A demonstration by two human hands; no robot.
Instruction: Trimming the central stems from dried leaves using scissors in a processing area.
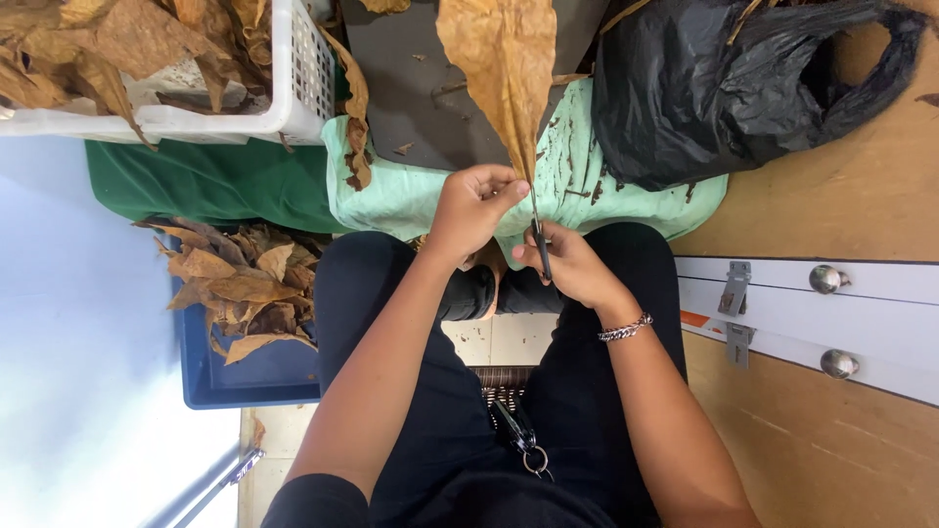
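A large dried tan leaf (504, 68) hangs point-down over my lap, its narrow base pinched in my left hand (471, 207). Just below, my right hand (567, 264), with a chain bracelet on the wrist, is closed on the dark stem (541, 249) that runs down from the leaf's base. Both hands work above a pale green cloth (391, 191) spread over my knees and flecked with leaf crumbs. I sit in black trousers.
A white plastic basket (298, 88) of dried leaves stands at upper left on a green cloth. A blue tray (245, 376) holding more leaves lies at left. A black plastic bag (724, 88) sits at upper right on the wooden surface (841, 196). Keys (523, 445) hang at my waist.
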